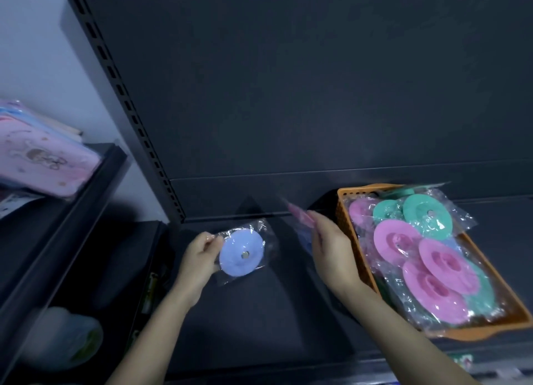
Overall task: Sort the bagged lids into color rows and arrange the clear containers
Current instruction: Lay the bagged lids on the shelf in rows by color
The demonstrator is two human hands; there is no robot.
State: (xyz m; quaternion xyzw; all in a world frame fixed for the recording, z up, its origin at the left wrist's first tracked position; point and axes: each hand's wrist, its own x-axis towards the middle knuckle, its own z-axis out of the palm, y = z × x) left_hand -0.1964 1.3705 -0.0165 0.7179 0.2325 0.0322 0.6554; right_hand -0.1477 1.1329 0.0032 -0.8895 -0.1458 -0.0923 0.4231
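Two bare forearms reach in from the near edge over a dark shelf [259,312]. The left hand [199,260] pinches the left edge of one blue bagged lid [242,253] between thumb and curled fingers, and the lid lies flat just above the shelf's middle. The right hand [331,252] is raised with its fingers pressed together, gripping one pink bagged lid [300,216]. That lid is smeared by motion, so the exact hold cannot be told.

Just right of that hand, an orange basket [343,195] lies at an angle on the shelf, heaped with bagged lids. Four pink lids [396,240] show there, and at least three green lids [427,216]. Others are half buried, and the crinkled bags hide the count beneath.

Behind everything stands a plain dark back panel [317,81], with a slotted upright [127,107] at its left. Past the upright, a neighbouring shelf carries a pink pouch [43,159] with a printed figure.
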